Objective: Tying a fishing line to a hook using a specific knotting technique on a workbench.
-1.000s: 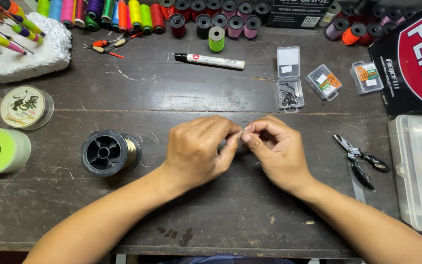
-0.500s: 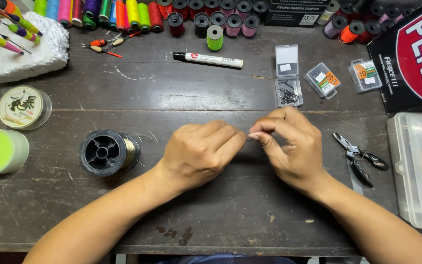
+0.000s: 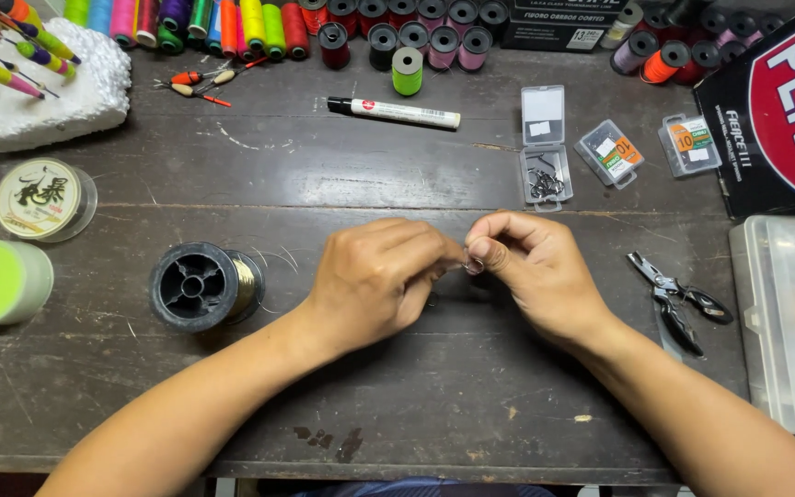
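While my left hand (image 3: 374, 281) and right hand (image 3: 531, 271) meet fingertip to fingertip over the dark worktop (image 3: 434, 405), I see both pinched shut on a tiny hook (image 3: 474, 267) between them. A black line spool (image 3: 202, 285) lies left of them, pliers (image 3: 678, 299) right.

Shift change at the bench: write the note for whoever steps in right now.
Left hand: fingertips pinched against the right hand's, above the dark wooden table.
Right hand: thumb and forefinger pinch a small metal piece, too small to identify.
Black spool of line lies left of the hands; open hook box behind them; pliers to the right.
Done: a small piece is in hand.
Left: whatever is being tied looks unfinished; pliers untouched.
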